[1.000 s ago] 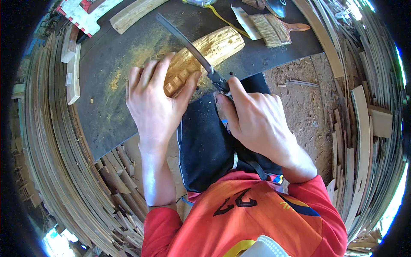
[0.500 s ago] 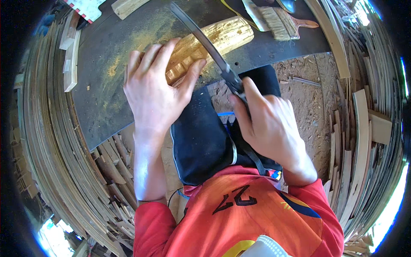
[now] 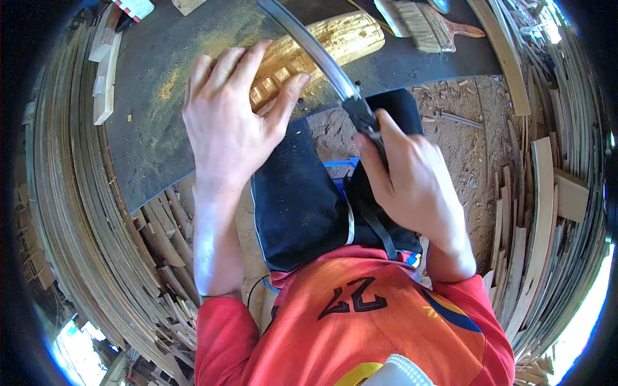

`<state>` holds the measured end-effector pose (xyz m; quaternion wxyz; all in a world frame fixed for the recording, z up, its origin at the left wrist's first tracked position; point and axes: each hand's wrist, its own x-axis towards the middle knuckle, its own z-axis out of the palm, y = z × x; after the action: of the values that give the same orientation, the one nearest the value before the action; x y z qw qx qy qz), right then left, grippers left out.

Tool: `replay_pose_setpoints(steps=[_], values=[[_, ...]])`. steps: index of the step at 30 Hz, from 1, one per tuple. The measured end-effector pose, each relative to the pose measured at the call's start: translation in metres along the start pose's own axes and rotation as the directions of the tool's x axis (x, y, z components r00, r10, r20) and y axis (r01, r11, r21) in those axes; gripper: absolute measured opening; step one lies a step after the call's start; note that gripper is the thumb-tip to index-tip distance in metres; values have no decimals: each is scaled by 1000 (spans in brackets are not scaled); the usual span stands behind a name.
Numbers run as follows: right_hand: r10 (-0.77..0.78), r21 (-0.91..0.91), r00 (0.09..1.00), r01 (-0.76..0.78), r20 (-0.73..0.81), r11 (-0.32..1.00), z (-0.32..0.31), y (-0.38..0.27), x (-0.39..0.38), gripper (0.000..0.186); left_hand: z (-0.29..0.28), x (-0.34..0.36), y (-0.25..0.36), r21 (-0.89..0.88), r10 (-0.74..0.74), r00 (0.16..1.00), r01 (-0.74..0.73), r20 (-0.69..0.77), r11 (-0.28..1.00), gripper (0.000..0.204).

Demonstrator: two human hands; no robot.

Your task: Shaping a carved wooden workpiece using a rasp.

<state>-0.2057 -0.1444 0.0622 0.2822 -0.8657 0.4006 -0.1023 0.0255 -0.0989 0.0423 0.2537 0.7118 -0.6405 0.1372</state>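
A carved piece of pale wood (image 3: 335,44) lies aslant on the dark tabletop, with a row of square notches cut near its left end. My left hand (image 3: 232,119) grips that end, fingers over the far side and thumb along the near edge. In my right hand (image 3: 412,174) is the dark handle of a saw (image 3: 315,51). Its long, narrow metal length slants up and left across the wood, between my two hands. The cutting edge is hidden from above, so whether it touches the wood I cannot tell.
Sawdust lies over the dark tabletop (image 3: 145,148). A wide brush (image 3: 426,29) with a wooden handle rests at the far right. Wood offcuts (image 3: 106,83) sit along the left edge. Stacked wooden strips (image 3: 77,193) line both sides. My legs are under the near edge.
The saw and my right hand have moved slightly toward me and to the right. My left hand keeps its grip on the wood. The whole view has shifted a little.
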Motion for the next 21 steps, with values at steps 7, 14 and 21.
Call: replay_pose_setpoints(steps=[7, 14, 21], values=[[-93, -192, 987, 68, -128, 979, 15, -16, 17, 30, -3, -4, 0, -25, -57, 998, 56, -11, 998, 49], [-233, -140, 956, 210, -180, 968, 11, -8, 18, 27, -6, -2, -3, -5, 10, 1000, -10, -4, 1000, 49], [-17, -87, 1000, 15, -19, 996, 2, -7, -4, 37, 2, -1, -3, -8, 3, 1000, -3, -12, 1000, 48]])
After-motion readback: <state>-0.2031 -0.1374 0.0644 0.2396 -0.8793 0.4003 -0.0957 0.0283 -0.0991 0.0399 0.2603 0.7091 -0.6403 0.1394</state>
